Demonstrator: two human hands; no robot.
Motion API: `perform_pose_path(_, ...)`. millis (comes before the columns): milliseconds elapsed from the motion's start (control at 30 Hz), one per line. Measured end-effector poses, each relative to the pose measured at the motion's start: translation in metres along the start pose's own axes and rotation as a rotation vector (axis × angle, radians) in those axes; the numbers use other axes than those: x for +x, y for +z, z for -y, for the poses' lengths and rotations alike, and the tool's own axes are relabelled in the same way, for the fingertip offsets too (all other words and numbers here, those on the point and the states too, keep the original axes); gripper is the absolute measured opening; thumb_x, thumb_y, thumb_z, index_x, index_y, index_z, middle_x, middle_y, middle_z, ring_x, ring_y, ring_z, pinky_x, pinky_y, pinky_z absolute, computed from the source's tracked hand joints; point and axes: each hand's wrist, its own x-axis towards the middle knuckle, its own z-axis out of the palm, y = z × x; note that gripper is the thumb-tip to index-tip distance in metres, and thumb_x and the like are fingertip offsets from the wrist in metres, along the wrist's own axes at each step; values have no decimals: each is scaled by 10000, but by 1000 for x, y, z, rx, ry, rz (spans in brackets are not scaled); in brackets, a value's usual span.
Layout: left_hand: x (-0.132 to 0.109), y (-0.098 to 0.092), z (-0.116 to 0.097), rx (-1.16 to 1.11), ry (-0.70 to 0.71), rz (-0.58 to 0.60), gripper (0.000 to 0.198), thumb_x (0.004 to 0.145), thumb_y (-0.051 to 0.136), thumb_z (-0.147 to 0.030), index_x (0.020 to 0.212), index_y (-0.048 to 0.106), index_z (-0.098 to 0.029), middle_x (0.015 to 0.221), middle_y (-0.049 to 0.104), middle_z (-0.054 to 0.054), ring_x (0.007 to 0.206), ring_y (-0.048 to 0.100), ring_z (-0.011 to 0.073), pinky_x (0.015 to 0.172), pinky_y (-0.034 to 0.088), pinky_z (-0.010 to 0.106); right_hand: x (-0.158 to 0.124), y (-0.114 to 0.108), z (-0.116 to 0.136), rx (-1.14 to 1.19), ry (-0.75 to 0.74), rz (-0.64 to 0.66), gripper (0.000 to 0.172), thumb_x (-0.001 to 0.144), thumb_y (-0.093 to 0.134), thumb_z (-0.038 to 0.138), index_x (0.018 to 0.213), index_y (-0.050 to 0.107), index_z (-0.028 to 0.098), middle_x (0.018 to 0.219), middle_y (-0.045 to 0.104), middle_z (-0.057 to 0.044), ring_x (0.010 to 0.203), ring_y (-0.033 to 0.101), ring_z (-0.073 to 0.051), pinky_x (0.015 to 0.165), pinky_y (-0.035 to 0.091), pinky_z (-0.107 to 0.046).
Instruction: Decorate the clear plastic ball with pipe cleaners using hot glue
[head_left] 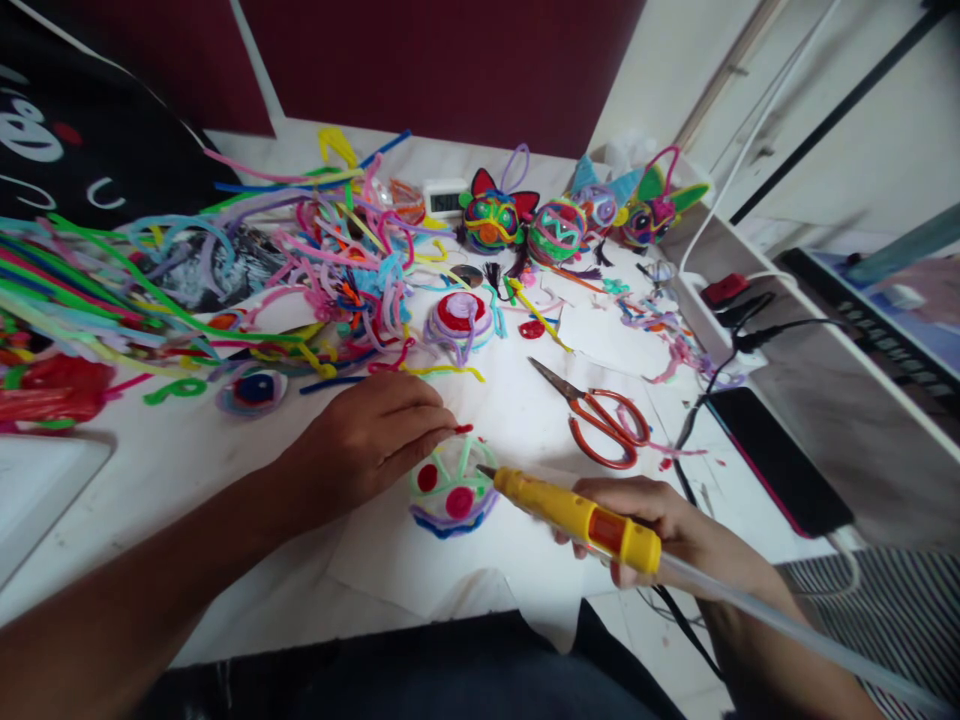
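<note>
A round craft piece (452, 487) in pale green, with red dots and a purple and blue lower edge, rests on white paper. At its upper left is my left hand (375, 435), fingers together, pinching a small red piece (464, 429) at the fingertips. My right hand (645, 520) is wrapped round a yellow glue gun (574, 515) with a clear glue stick in its back. The gun's dark nozzle points left, over the right side of the round piece. Orange-handled scissors (600, 420) lie beyond the gun.
Tangled pipe cleaners (345, 260) cover the left and back. Decorated balls (491, 220) stand behind, and a purple and red coil (459, 318) sits mid-table. A phone (780, 460) charges at right, near a power strip (739, 325) and cables.
</note>
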Motion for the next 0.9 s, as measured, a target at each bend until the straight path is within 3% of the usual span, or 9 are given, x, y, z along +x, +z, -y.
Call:
perform_pose_path(433, 1, -2, -5, -8, 15, 11, 107, 907, 575, -122, 989, 635, -154, 931, 658, 61, 878, 611, 162, 791, 516, 307, 1, 0, 1, 25, 14, -29, 395, 775, 713, 482, 995, 684, 155, 826, 591, -33, 730, 530, -148, 616, 394, -244)
perform_pose_path(900, -2, 2, 2, 13, 66, -36, 97, 916, 561, -177, 959, 649, -170, 908, 671, 49, 832, 634, 158, 758, 518, 279, -1, 0, -1, 62, 24, -27, 431, 784, 714, 490, 1030, 688, 138, 879, 615, -56, 721, 536, -133, 609, 411, -227)
